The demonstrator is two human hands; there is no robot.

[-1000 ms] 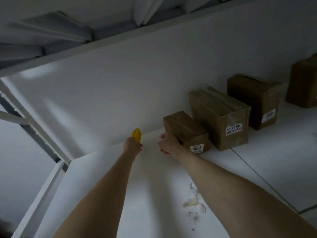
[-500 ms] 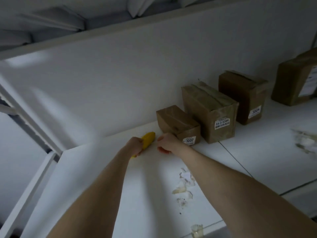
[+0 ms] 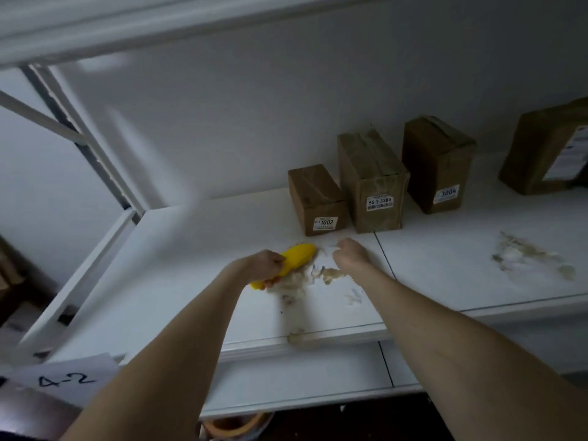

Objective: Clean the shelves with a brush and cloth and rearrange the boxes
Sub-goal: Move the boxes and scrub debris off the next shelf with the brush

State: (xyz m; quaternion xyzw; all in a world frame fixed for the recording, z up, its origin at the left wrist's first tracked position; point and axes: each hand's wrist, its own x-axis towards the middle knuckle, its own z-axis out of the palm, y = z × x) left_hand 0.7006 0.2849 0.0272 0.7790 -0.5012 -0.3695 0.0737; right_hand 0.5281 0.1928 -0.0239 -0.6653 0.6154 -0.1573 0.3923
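Head view, looking down along both forearms. Grips the yellow brush in the left hand, fingers wrapped round the handle, bristle end down on the white shelf at the edge of a patch of pale, crusty dirt. Holds the right hand just beside the brush head, knuckles up and fingers curled under; cannot tell whether anything is pinched there, cloth or otherwise. No cloth plainly in sight. Judging by the dirt, early in the job: brushing under way on the left panel, flakes scattered toward the front lip and a blob stuck on the edge. On the right panel, a second brownish smear, well apart from both hands and seemingly untouched. Wiping not yet done, by the look of it. At the back against the wall, four brown cartons: three in a close row and a far-right box set apart. Rearranging probably yet to come, though hard to say from this alone. Readable writing: "1002" on the small box, "55-3-3304" on the taller box beside it, with finer print below too small to read, and "3004" on the third box. On the far-right box, a larger white label, blurred. Lower left, a paper sheet handwritten "4-2". No brand names to be made out.
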